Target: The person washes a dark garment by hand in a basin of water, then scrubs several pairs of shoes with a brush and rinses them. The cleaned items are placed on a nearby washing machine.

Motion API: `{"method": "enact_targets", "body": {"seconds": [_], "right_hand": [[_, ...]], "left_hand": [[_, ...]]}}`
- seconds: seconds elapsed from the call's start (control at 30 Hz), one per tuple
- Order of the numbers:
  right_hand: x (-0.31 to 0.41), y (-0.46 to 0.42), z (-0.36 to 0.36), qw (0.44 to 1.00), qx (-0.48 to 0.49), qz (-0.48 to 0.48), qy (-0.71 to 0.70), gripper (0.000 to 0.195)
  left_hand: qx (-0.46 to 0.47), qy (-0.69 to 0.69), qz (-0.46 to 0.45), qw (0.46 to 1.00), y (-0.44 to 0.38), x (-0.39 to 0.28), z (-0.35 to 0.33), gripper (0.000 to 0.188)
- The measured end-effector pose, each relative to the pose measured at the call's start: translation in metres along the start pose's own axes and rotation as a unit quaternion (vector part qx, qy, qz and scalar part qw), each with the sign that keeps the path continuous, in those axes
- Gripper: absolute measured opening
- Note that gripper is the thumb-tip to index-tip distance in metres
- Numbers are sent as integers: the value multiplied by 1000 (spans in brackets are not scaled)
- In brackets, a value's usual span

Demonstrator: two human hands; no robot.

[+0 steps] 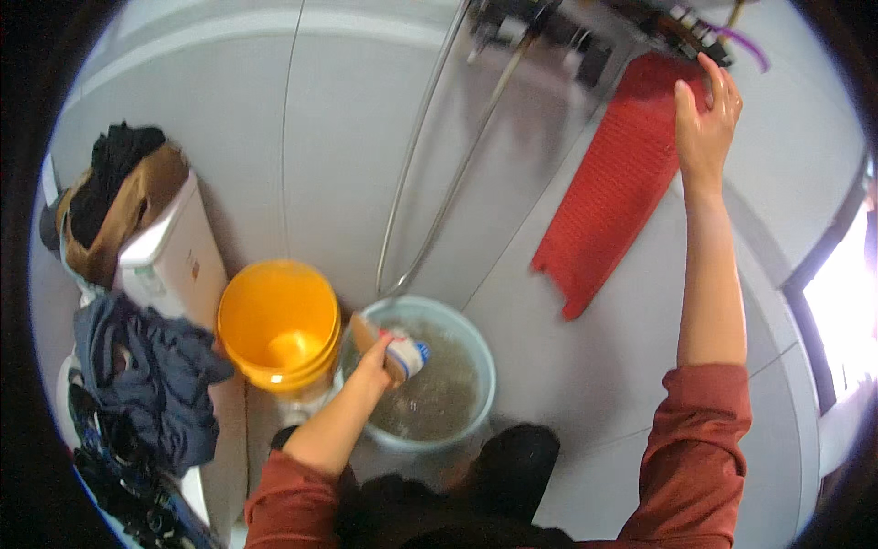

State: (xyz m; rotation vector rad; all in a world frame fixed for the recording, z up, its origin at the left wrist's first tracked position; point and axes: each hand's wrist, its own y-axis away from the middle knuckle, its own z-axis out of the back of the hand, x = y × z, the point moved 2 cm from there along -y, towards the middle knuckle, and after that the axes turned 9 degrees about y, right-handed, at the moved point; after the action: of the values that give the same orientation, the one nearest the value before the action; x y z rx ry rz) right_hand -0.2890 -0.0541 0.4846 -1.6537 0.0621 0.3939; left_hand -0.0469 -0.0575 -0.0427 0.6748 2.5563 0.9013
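My left hand (376, 360) grips a tan and white item (405, 355) with red and blue marks, whose exact kind I cannot tell. It is above a pale blue basin (485, 384) of murky, grey-brown water (439, 405). High at the right, my right hand (710, 130) is raised with thumb and fingers apart. Beside it, a long red textured mat (610, 178) hangs against the wall. Its upper end lies just below a dark shelf (686, 38); the fingertips are close to that shelf, and contact is unclear.
A yellow bucket (274, 309) stands left of the basin. A metal shower hose (439, 230) loops down behind it. Further left, a white tank (171, 254) bears a brown bag (164, 171) with black cloth; dark blue clothing (158, 384) lies nearer. A bright window (840, 295) is at right.
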Motion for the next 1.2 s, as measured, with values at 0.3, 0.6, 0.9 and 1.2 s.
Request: {"method": "enact_targets", "body": {"seconds": [0.3, 0.6, 0.9, 1.2], "right_hand": [[152, 439, 34, 412, 643, -586, -271, 74], [279, 610, 68, 123, 455, -808, -353, 59], [338, 686, 1, 544, 768, -312, -126, 84], [302, 710, 14, 365, 621, -680, -137, 85]], "left_hand": [[-48, -699, -280, 657, 15, 29, 35, 71], [-62, -828, -168, 531, 46, 3, 65, 64], [-142, -670, -185, 705, 35, -56, 90, 68], [-59, -563, -187, 803, -15, -24, 110, 84]]}}
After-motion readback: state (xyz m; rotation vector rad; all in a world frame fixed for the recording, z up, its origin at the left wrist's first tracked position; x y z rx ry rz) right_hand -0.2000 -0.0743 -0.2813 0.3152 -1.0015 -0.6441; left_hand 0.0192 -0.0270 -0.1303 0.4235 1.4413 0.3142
